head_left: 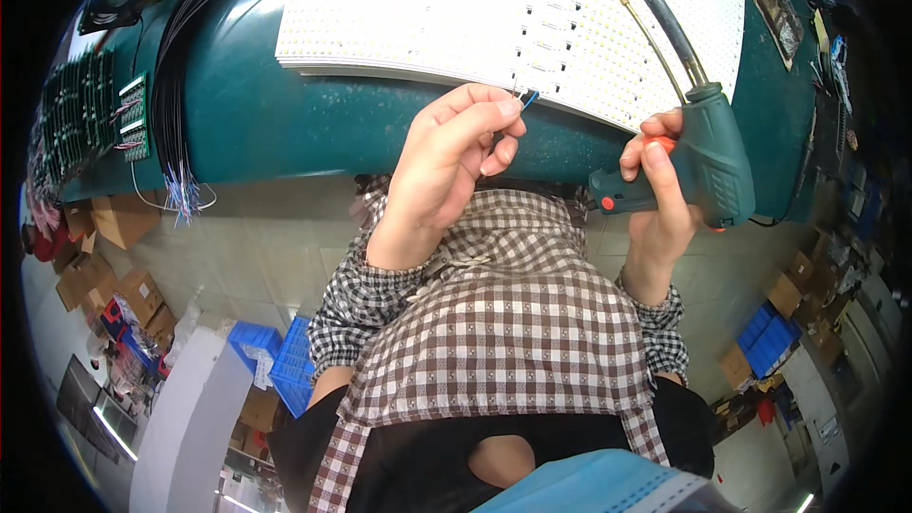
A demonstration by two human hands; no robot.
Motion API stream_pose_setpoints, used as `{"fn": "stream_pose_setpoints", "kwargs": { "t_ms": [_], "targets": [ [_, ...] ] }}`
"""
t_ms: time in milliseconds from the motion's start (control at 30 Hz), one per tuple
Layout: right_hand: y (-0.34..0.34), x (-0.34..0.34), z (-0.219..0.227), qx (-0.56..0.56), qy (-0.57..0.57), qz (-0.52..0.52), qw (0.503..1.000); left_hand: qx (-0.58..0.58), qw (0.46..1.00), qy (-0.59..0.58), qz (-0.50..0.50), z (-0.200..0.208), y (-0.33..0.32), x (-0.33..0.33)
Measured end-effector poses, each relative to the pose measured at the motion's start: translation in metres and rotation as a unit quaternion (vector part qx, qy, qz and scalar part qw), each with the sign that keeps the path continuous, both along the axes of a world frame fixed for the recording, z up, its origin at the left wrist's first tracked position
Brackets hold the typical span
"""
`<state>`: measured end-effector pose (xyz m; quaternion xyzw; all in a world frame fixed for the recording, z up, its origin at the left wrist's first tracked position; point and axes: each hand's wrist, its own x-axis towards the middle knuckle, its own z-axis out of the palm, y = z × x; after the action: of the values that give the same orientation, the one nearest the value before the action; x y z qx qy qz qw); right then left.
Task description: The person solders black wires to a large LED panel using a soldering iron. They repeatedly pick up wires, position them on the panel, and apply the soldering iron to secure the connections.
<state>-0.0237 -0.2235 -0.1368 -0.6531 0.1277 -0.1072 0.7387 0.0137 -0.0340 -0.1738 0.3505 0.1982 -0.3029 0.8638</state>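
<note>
By desk's front edge (285, 165), pinching wire (531, 99) in left hand (439, 157), clasping soldering gun (720, 157) in right hand (671, 209); unclear if soldered.

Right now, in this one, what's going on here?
A person's left hand pinches what looks like a thin blue wire at the near edge of a stack of white boards on a green table. The right hand grips a dark green soldering gun, its tip out over the boards. A bundle of black wires lies to the left.
</note>
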Motion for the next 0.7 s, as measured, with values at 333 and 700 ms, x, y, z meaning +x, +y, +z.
{"fn": "stream_pose_setpoints", "kwargs": {
  "t_ms": [333,700],
  "targets": [
    [-0.009,-0.01,0.001,0.007,0.014,0.026,1.0,0.157,0.985,-0.075,0.022,-0.006,-0.013,-0.009],
    [-0.027,-0.035,0.003,-0.01,0.042,0.047,0.998,0.258,0.959,-0.115,0.037,-0.002,-0.016,-0.006]
  ]
}}
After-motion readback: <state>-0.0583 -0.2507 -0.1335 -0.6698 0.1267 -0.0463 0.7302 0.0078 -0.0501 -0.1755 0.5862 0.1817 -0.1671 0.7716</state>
